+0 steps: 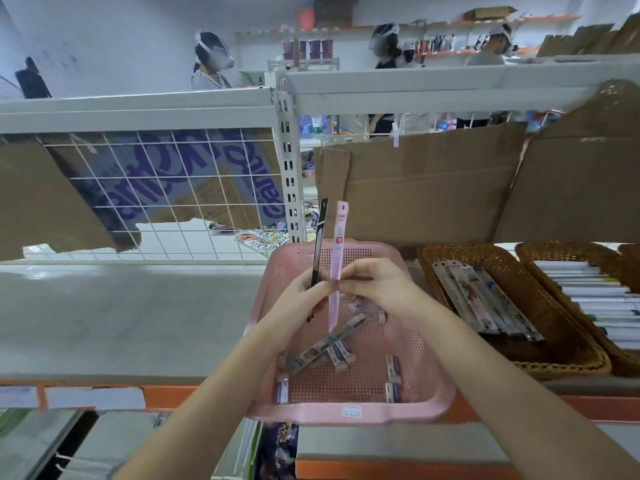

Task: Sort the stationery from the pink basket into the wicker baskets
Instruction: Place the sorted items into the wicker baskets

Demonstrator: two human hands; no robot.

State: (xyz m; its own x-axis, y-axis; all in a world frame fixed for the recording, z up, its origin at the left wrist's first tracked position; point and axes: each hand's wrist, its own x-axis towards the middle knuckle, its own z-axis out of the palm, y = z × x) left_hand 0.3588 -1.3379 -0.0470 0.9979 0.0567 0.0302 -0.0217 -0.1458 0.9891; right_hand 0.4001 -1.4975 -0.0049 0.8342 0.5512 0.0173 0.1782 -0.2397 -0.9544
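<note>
Two long packs are up in front of me, a black pack (319, 244) and a pink pack (337, 258), both standing nearly upright above the pink basket (349, 412); my left hand (304, 299) has its fingers curled round the black one low down, and my right hand (377, 289) is pinching the pink one about halfway along; the two hands are touching, fingertips together between the packs.

I judge this the sorting step itself: I'm holding a pair side by side to tell which kind each is; neither has gone to a wicker basket yet.

Below them the pink basket has a handful of things left on its mesh floor: one long grey pack (327, 342) lying slantwise, and several short boxed pieces (341, 353) scattered toward the near corners; so plenty remains to do.

To the right, just beside the pink basket, sits the near wicker basket (568, 367) with long packs (485, 299) laid in a row; further right a second wicker basket (530, 252) holds a stack of white packs (595, 299).

Next, I reckon, the right hand carries the pink pack over and lays it lengthwise among its like; the call is matching the kind, and I can't read the labels from here; the risk is the pack landing crosswise on the row.
</note>
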